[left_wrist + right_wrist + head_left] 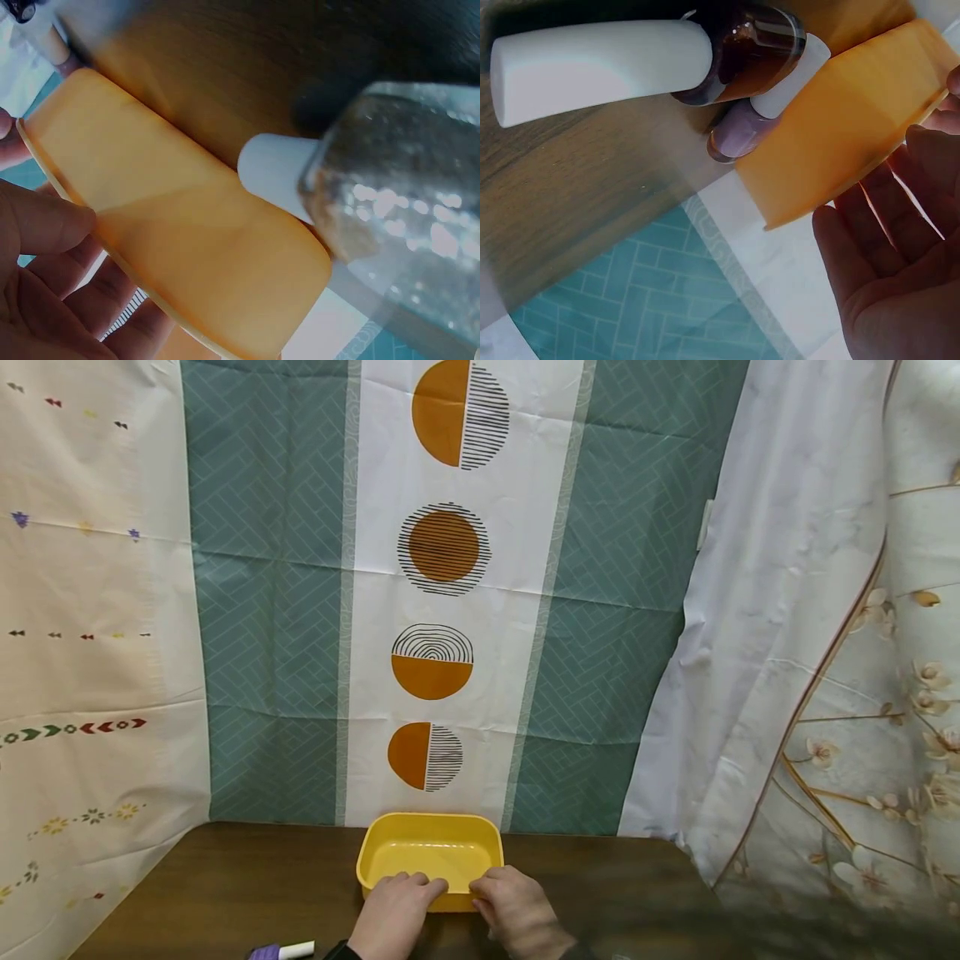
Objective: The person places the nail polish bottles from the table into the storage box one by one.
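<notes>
A yellow plastic tray (453,902) with rounded corners stands on the table near its back edge. My left hand (397,912) grips the tray's near rim left of the middle. In the left wrist view its thumb lies on the outer wall and the other fingers reach over the rim. To its right, my right hand (517,906) pinches the same rim near the right corner. From the right wrist, the thumb also shows against the wall of the tray (840,142). Inside the tray, the visible part of the floor is bare; the hands hide some of the near side.
A purple nail polish bottle (281,952) with a white cap lies at the front left. A glittery polish bottle (405,195) is nearer the left wrist camera. Dark red (742,56) and lilac (742,131) bottles stand nearby. Cloth hangings (270,610) surround the table.
</notes>
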Demonstrator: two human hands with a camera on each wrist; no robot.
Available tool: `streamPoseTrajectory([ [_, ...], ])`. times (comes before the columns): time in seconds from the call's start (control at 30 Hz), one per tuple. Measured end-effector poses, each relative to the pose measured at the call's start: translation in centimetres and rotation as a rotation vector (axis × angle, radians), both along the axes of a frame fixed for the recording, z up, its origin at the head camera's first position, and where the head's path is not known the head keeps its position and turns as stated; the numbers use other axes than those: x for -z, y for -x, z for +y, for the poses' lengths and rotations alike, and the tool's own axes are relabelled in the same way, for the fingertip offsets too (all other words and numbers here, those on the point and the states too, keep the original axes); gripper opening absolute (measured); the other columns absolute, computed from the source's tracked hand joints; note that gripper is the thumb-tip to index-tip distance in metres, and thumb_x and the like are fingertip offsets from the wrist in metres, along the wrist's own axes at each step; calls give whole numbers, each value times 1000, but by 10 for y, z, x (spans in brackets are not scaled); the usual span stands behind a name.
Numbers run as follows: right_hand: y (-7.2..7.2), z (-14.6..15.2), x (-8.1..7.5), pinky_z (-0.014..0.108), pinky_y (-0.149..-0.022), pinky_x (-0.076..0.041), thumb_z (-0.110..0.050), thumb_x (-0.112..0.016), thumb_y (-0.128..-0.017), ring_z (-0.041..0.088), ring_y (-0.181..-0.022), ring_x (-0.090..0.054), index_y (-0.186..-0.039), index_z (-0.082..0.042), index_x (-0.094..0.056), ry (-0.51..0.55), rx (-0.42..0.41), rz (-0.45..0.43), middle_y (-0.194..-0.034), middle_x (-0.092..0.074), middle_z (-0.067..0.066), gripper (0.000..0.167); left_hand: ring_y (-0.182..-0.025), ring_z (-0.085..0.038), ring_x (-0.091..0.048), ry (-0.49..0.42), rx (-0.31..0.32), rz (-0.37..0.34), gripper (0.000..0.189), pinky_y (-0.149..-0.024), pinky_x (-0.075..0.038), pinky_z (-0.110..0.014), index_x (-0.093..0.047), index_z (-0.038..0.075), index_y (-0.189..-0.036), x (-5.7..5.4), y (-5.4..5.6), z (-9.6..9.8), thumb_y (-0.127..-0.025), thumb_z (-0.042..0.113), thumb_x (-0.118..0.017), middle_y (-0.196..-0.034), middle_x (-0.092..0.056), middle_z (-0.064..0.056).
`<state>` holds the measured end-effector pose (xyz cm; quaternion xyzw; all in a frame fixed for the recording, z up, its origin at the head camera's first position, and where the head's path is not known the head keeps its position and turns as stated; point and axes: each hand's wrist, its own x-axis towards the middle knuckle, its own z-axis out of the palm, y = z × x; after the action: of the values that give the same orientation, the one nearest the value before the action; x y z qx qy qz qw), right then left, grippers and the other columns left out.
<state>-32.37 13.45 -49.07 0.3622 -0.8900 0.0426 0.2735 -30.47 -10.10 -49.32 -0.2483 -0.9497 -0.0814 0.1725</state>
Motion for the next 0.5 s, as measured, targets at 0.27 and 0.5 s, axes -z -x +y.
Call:
streamPoseTrajectory([
  [0.27, 0, 0, -1, 17, -75, -53, -24, -91, -91, 2, -80, -62, -92, -28, -83, 55, 33, 65, -84, -67, -16, 9, -73, -15, -55, 2, 13, -6, 30, -67, -52, -39, -76, 26, -113, 1, 2, 3, -93, 4, -81, -91, -68, 6],
  [0.5, 0, -1, 0, 16, -70, -52, -24, -94, -87, 1, -75, -61, -88, -31, -85, 79, 91, 52, -79, -66, -18, 12, -75, -15, -55, 1, 25, -24, 30, -69, -52, -39, -77, 25, -115, 0, 3, 4, -93, 5, -82, -92, -69, 6],
])
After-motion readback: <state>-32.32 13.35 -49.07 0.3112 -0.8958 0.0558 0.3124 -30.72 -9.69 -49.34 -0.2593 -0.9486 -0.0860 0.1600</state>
